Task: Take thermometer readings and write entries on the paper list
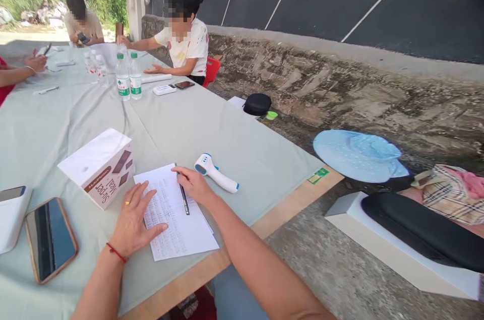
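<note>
A stack of white paper covered in handwriting lies near the front edge of the cloth-covered table. My left hand rests flat on the paper's left side, fingers spread. At the top right of the sheet, my right hand has its fingers bent over a dark pen, whose lower end points toward me. The undersides of those fingers are hidden. Just beyond that hand is a white and blue infrared thermometer. A white and brown box stands to the left of the paper.
At left lie a phone and a white device. Two water bottles stand farther back, near a white gadget and another phone. Several people sit around the table. On the right are a blue hat and a black case.
</note>
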Demonstrator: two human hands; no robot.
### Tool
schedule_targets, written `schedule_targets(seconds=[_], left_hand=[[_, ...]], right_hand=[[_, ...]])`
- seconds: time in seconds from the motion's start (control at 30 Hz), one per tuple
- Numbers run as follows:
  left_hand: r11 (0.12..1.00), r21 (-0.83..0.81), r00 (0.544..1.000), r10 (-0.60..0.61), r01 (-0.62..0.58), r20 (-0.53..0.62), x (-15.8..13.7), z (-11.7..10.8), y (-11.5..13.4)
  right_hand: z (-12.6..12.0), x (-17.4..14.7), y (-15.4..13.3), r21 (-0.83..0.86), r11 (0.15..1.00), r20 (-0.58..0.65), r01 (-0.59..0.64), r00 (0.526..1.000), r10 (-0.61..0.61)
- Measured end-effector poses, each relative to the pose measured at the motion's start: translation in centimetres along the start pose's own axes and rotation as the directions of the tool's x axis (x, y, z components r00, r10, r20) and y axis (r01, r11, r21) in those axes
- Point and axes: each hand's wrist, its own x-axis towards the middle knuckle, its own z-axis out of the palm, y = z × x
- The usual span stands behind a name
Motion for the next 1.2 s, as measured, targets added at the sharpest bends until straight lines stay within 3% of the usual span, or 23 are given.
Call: schedule_targets(seconds=[0.07, 0.13, 0.27, 0.47, 0.63, 0.8, 1.2], left_hand=[[1.000, 0.019, 0.999, -0.003, 0.003, 0.048, 0.0, 0.4, -0.2], [0.999, 0.050, 0.997, -0.010, 0.006, 0.072, 0.1, 0.8, -0.3], [0.992, 0.126, 0.988, -0.047, 0.029, 0.147, 0.1, 1.4, -0.2], [0.980, 0.190, 0.976, -0.092, 0.054, 0.198, 0.2, 1.5, 0.2], [0.982, 0.173, 0.967, -0.116, 0.077, 0.227, 0.5, 1.2, 0.6], [0.981, 0.171, 0.955, -0.139, 0.096, 0.262, 0.7, 1.2, 0.8], [0.986, 0.118, 0.964, -0.143, 0.119, 0.226, 0.4, 1.7, 0.8]], right_hand=[[0.1, -0.2, 0.7, 0.271, 0.962, -0.076, 0.028, 0.997, -0.007], [0.4, -0.4, 0.7, 0.395, 0.916, -0.148, 0.072, 0.989, -0.014], [1.1, -1.0, -0.3, 0.371, 0.928, -0.236, 0.035, 0.970, 0.058], [1.3, -1.5, -1.1, 0.479, 0.876, -0.152, -0.052, 0.978, 0.141], [1.8, -1.6, -0.6, 0.350, 0.921, -0.092, -0.171, 0.972, 0.216], [2.3, -1.9, -0.5, 0.247, 0.954, -0.188, -0.168, 0.958, 0.218], [2.6, -2.2, -0.1, 0.137, 0.978, -0.120, -0.158, 0.977, 0.175]])
